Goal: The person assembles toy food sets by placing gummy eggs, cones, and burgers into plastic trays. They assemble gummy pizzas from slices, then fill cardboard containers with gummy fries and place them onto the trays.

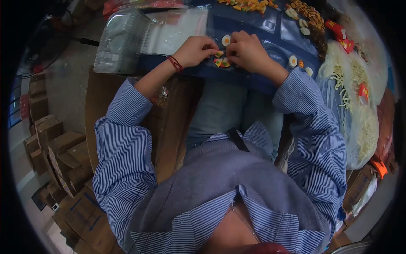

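My left hand (pixel 195 51), with a red cord on its wrist, pinches a small yellow, red and green toy pizza slice (pixel 218 54) at its fingertips. Just below it, more toy pizza slices (pixel 221 63) lie together on the blue tray (pixel 194 65). My right hand (pixel 247 53) is closed close beside them; anything between its fingertips is hidden. A miniature fried egg (pixel 226 40) sits between the hands, partly beside my right fingers. To the right are another small egg (pixel 292 61) and a tiny orange piece (pixel 301 63).
Stacked clear plastic boxes (pixel 120 42) and clear plastic bags (pixel 175 31) lie at left. Small orange-yellow pieces (pixel 249 5) are heaped at the back. Bags of pale fry-like strips (pixel 359 106) and red fry cartons (pixel 334 30) are at right. Cardboard boxes (pixel 84 216) stand on the floor.
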Action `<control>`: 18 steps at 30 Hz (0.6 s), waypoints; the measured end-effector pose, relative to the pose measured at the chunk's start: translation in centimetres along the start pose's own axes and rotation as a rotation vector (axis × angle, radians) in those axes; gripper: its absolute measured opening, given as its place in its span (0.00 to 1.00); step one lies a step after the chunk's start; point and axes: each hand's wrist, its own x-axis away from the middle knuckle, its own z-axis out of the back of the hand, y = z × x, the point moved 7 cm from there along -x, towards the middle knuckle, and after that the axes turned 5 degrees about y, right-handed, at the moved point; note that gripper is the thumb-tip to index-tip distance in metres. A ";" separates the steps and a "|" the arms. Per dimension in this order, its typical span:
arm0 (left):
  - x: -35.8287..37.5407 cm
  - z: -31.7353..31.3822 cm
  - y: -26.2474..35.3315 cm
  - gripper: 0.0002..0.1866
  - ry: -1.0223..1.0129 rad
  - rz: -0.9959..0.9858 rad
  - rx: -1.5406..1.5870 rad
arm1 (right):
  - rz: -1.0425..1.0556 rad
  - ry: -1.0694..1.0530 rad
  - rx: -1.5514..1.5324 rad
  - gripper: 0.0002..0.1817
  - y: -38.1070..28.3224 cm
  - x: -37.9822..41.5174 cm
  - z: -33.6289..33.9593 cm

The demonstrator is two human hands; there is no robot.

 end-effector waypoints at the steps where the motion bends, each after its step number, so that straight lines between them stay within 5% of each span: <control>1: 0.0 -0.1 0.1 0.07 0.003 -0.002 0.000 | 0.040 -0.060 -0.005 0.06 -0.3 0.0 0.3; 4: 0.2 0.1 2.1 0.08 0.099 -0.269 -0.304 | 0.099 -0.066 -0.033 0.08 0.3 0.5 0.6; 7: 0.3 0.5 2.7 0.08 0.084 -0.218 -0.270 | 0.067 0.095 -0.178 0.11 1.0 0.3 1.4; 9: 0.4 0.9 2.1 0.09 0.052 0.171 0.149 | 0.008 0.209 -0.294 0.12 1.4 0.6 2.5; 14: 1.0 1.3 5.7 0.10 0.023 0.081 0.288 | -0.162 0.122 -0.614 0.13 0.0 1.9 4.3; 18: 3.3 1.2 5.9 0.09 -0.027 0.117 0.239 | -0.233 0.166 -0.445 0.11 1.2 0.4 2.0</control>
